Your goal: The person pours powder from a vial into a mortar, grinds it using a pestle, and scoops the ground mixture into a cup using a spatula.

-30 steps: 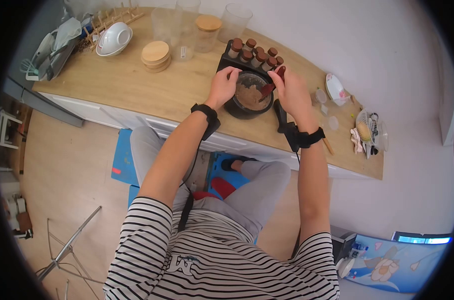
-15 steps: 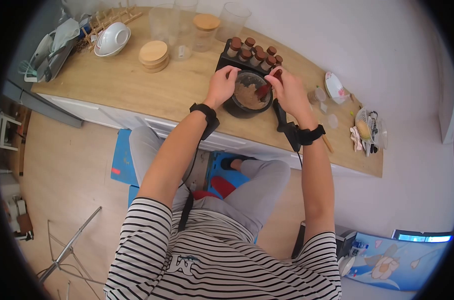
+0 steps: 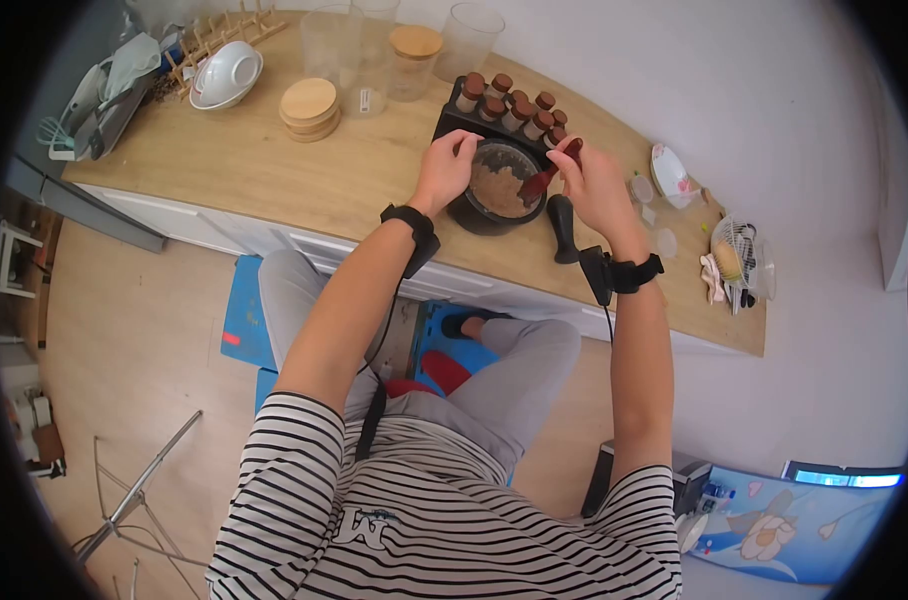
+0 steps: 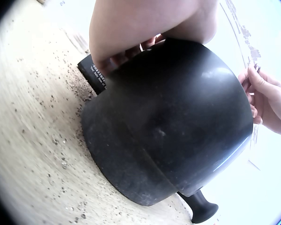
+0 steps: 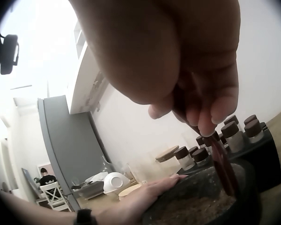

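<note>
A black mortar (image 3: 486, 222) stands on the counter, with crumbly brown powder (image 3: 496, 192) inside. My left hand (image 3: 446, 172) grips its left side at the rim; in the left wrist view its fingers go over the far edge, partly hidden. On the other side, my right hand (image 3: 592, 188) pinches the handle of a dark red spatula (image 3: 539, 185). The spatula slants down into the bowl, its blade against the powder near the right inner wall, as the right wrist view also shows. A black pestle (image 3: 562, 230) lies just right of the mortar, below my right hand.
Right behind the mortar is a black rack (image 3: 454, 122) of brown-capped spice jars (image 3: 517, 117). Wooden-lidded jars (image 3: 414, 65), clear pitchers and white bowls (image 3: 227, 78) stand further left. A flowered dish (image 3: 668, 172) and a wire basket (image 3: 739, 250) are to the right. Dark crumbs (image 4: 63, 161) dot the counter.
My right hand has shifted slightly right, and the spatula now leans further to the right, its blade still in the mortar. More of the pestle shows. My left hand stays put.
</note>
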Available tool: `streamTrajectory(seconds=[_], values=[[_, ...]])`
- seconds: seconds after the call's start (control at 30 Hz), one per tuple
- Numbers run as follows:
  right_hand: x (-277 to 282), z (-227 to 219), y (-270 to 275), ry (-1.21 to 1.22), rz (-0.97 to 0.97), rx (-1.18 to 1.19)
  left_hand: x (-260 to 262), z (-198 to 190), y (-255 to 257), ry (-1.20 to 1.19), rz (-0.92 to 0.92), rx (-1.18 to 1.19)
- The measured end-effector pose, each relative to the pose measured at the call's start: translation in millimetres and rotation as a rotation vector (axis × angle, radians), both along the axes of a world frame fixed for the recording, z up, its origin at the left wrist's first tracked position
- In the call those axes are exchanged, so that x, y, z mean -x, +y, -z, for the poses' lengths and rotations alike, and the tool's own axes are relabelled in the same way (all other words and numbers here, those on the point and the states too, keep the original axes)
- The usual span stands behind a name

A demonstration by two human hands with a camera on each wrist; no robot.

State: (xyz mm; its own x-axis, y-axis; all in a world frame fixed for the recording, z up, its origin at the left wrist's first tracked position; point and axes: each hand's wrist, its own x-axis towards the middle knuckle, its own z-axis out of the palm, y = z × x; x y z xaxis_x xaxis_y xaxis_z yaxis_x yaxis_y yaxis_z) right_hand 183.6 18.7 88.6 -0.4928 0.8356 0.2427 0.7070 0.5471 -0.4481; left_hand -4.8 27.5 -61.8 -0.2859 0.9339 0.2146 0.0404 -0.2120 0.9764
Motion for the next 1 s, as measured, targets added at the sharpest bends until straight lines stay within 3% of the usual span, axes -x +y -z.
streamTrajectory(seconds=[0.27, 0.5, 0.67, 0.87, 1.0], values=[[1, -4, -4, 0.103, 0.007, 0.057, 0, 0, -1, 0.001, 0.001, -0.016], [-2, -2, -1, 0.022, -0.047, -0.006, 0, 1, -1, -0.006, -0.002, -0.033], [-13, -1, 9, 0.138, 0.047, 0.193, 0, -3, -3, -0.003, -0.002, -0.024], [-37, 4, 11, 0.343, -0.038, 0.394, 2, -1, -3, 0.011, 0.005, -0.013], [-35, 11, 5, 0.411, -0.031, 0.373, 1, -2, -3, -0.013, 0.033, 0.009]])
